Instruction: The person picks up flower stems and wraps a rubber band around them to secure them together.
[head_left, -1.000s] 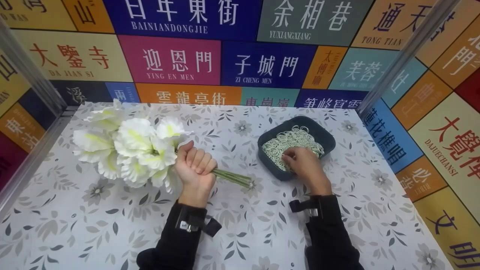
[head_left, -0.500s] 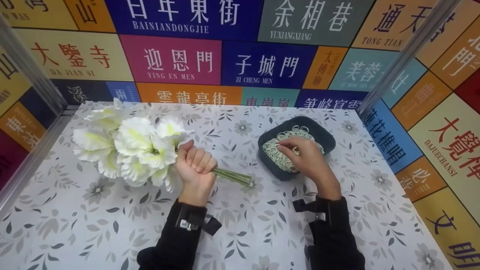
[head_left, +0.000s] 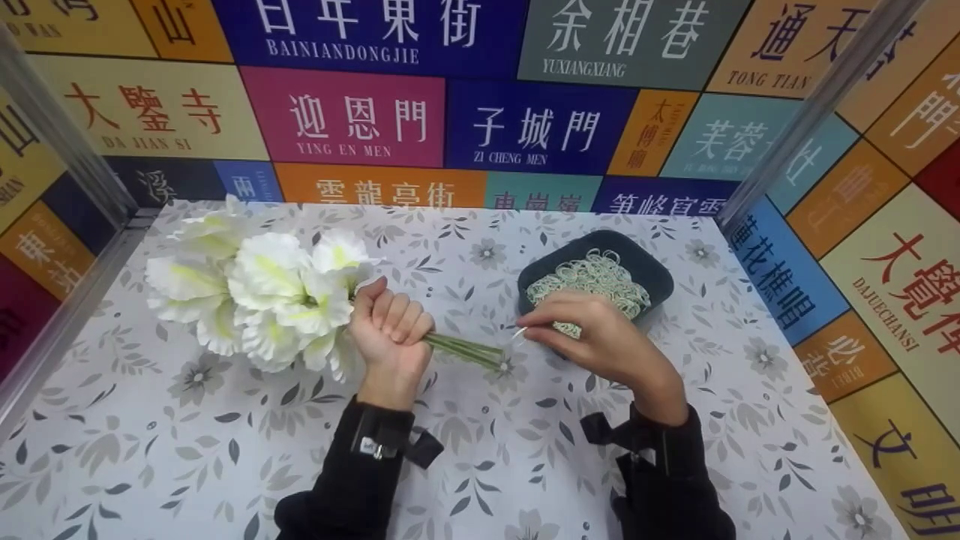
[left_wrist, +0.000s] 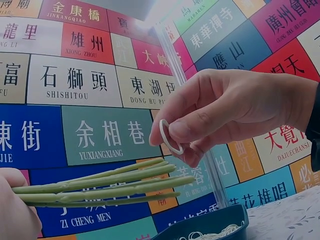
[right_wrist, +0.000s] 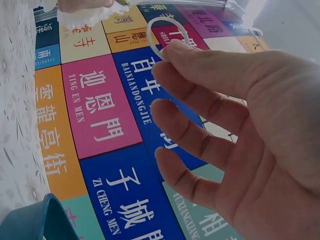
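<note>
My left hand (head_left: pixel 391 330) grips a bunch of white artificial flowers (head_left: pixel 262 281) by the stems. The blooms, with yellow-green centres, spread to the left; the green stem ends (head_left: pixel 466 348) stick out to the right of the fist. Between thumb and index finger, my right hand (head_left: pixel 611 341) pinches a single pale rubber band (left_wrist: pixel 163 134). In the right wrist view it shows as a round loop, the other fingers spaced apart and bent. The band is held just off the stem ends. Behind the right hand stands a dark teal box (head_left: pixel 649 259) containing many pale rubber bands (head_left: pixel 592 274).
A table (head_left: pixel 225 465) with a leaf-and-flower patterned cover lies under everything. Colourful panels with printed characters (head_left: pixel 345 120) wall in its back and sides. Metal posts (head_left: pixel 810 120) rise at the back corners.
My right hand has come up out of the box with a rubber band and moved left and nearer me, toward the stem ends. The left hand and flowers have stayed put.
</note>
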